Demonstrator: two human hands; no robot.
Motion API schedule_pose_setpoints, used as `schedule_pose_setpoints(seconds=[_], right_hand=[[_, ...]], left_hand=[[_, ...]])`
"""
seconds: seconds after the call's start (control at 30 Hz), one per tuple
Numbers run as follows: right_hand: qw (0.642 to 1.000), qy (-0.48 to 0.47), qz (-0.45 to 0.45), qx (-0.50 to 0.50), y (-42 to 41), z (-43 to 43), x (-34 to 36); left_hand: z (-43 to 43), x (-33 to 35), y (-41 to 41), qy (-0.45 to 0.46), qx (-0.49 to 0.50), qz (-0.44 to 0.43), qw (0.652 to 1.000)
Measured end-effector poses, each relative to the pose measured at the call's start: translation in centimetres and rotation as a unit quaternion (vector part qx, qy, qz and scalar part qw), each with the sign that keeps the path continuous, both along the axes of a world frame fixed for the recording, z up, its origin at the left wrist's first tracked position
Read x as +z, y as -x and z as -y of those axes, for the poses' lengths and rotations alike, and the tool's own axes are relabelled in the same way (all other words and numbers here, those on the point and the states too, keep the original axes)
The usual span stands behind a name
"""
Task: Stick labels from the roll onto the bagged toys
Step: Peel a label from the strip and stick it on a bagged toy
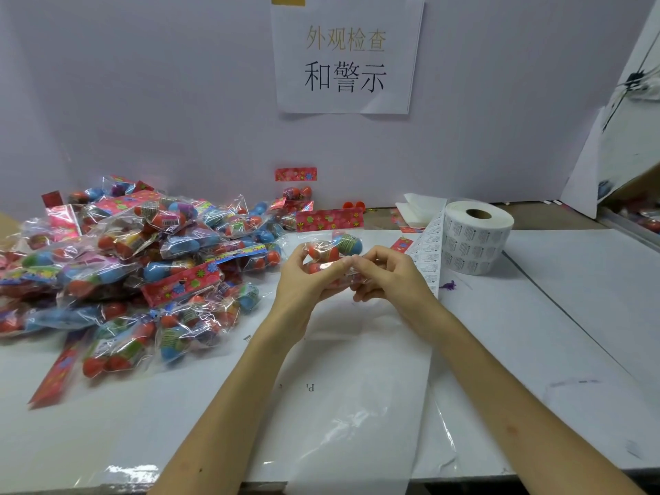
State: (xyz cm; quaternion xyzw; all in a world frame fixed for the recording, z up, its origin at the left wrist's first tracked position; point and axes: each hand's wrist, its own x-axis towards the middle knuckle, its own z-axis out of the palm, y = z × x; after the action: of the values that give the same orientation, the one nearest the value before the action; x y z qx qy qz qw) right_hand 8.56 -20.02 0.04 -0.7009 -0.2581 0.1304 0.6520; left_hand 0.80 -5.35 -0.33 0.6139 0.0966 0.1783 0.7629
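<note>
From the head camera, both hands meet in the middle of the table (571, 316). The left hand (307, 276) has its fingers curled around one small bag of toys (332, 250) and holds it up off the table. The thumb lies across the front of the bag. The right hand (385, 276) is curled too, and its thumb and first finger pinch the same bag on its right side. The fingertips of the two hands touch each other there. The bag is clear, with red and blue-green egg toys inside and a red flowery card on top.

The hands hide the lower part of the bag. I cannot tell if a label is under the right fingers; that spot is too small and blurry.

The label roll (478, 237) stands just to the right of the hands. A loose strip of labels (428, 255) hangs off it and runs down behind the right wrist, so its end is hidden. The print on the labels is too small to read.

A big pile of bags (125, 262) lies on the left, and the picture edge cuts it off. A paper sign (344, 55) hangs on the wall.
</note>
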Motion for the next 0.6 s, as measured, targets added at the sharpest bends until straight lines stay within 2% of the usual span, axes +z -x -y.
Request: schedule_pose_setpoints(seconds=[0.43,0.5,0.53,0.6], right_hand=[[1.0,-0.006,-0.007,0.015,0.0,0.1,0.2],[1.0,-0.012,-0.008,0.006,0.0,0.0,0.1],[1.0,-0.019,-0.007,-0.007,0.1,-0.1,0.0],[0.998,-0.024,0.024,-0.06,0.1,-0.3,-0.2]], left_hand=[[-0.5,0.0,-0.1,0.055,-0.054,-0.007,0.997],[-0.3,-0.1,-0.1,0.072,-0.039,-0.01,0.997],[0.0,-0.2,-0.1,0.064,-0.011,-0.015,0.998],[0.5,-0.5,-0.3,-0.049,0.091,-0.035,0.994]])
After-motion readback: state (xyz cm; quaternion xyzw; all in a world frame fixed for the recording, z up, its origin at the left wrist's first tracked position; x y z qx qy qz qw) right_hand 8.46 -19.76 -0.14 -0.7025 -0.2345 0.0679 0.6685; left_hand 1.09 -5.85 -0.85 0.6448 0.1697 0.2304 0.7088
